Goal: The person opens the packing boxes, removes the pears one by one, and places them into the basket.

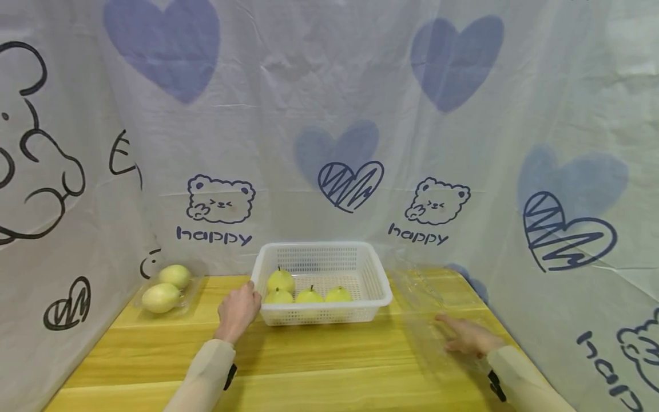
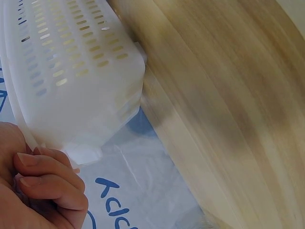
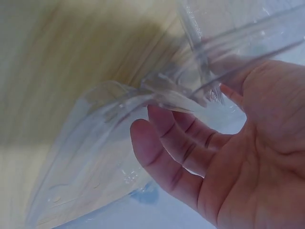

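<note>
A white plastic basket [image 1: 323, 313] with slotted walls stands at the far middle of the table, several yellow-green pears [image 1: 309, 296] along its front and left. My left hand [image 1: 239, 309] grips the basket's left rim; in the left wrist view its curled fingers [image 2: 52, 183] lie at the basket's corner. On the right, my right hand [image 1: 471, 336] holds the edge of a clear plastic container [image 1: 419, 320], blurred in the head view. In the right wrist view, bent fingers [image 3: 164, 148] meet the plastic edge, and the thumb shows through the clear sheet.
A clear plastic tray [image 1: 191, 294] with two yellow fruits [image 1: 161, 298] sits at the table's left back. White printed sheets [image 1: 329, 114] hang close behind and on both sides of the wooden table [image 1: 309, 366].
</note>
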Available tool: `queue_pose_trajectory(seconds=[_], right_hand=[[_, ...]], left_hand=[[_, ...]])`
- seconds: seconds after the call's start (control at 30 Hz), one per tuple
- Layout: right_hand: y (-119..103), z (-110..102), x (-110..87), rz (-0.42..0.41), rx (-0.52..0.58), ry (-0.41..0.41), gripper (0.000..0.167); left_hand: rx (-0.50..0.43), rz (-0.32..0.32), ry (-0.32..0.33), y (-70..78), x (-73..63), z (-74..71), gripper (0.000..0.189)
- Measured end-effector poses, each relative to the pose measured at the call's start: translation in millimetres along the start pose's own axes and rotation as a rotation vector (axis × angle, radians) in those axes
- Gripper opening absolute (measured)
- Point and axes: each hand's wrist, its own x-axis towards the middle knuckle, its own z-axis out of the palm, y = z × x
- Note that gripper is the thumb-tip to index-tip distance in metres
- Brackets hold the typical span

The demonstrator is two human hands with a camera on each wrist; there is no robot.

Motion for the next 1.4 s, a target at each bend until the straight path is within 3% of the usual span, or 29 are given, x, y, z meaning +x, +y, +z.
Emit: queue_pose_trajectory(seconds=[0.63,0.97,1.27,1.4], right_hand=[[17.4,-10.1,5.7,-0.058,-0.113,0.008,0.063],[22.9,-11.5,4.3,0.020,-0.093,0.001,0.064],[16.3,-18.8,4.1,-0.022,-0.102,0.073,0.056],[9.0,-24.0,6.7,-0.076,-0.152,0.160,0.051]], left_hand=[[0.000,-0.010,-0.022,0.0,0.8,1.0,0.019],[0.005,-0.009,-0.021,-0.7,1.3,1.5,0.019],[0.004,-0.016,-0.028,-0.5,0.7,2.0,0.019],[0.004,-0.023,-0.030,0.5,1.1,0.9,0.019]])
